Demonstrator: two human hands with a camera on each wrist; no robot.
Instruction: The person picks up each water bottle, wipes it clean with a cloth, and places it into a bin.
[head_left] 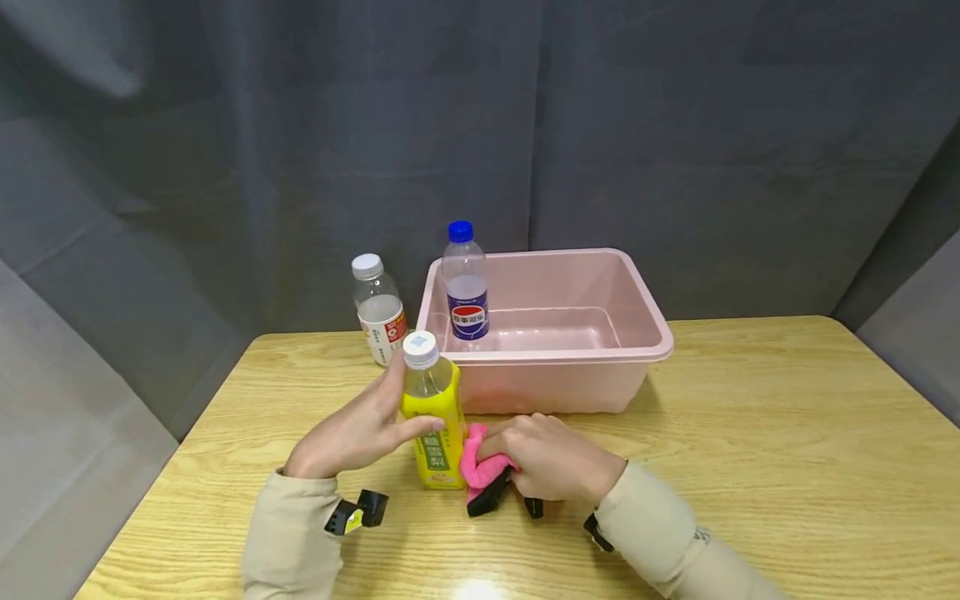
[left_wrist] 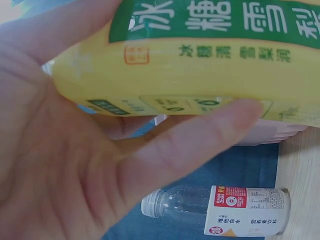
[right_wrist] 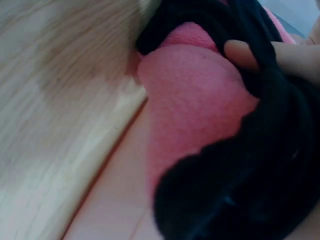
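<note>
My left hand point(head_left: 352, 437) grips a yellow-labelled drink bottle point(head_left: 435, 433) with a white cap, upright over the table. In the left wrist view the thumb lies along the label point(left_wrist: 200, 55). My right hand point(head_left: 551, 458) pinches a bunched pink cloth point(head_left: 480, 462) beside the lower part of the bottle. Black fabric point(head_left: 491, 493) hangs with the cloth under that hand. Up close in the right wrist view, the pink fuzzy cloth point(right_wrist: 195, 100) is wrapped by black fabric point(right_wrist: 240, 185), and a fingertip point(right_wrist: 242, 55) presses into it. The rest of the right fingers are mostly hidden.
Behind the hands stands a pink plastic bin point(head_left: 555, 387). A blue-capped cola bottle point(head_left: 468, 287) stands upright inside at its left end. Left of the bin, a white-capped clear bottle point(head_left: 378, 312) stands on the wooden table point(head_left: 780, 433). A dark curtain point(head_left: 675, 150) hangs behind.
</note>
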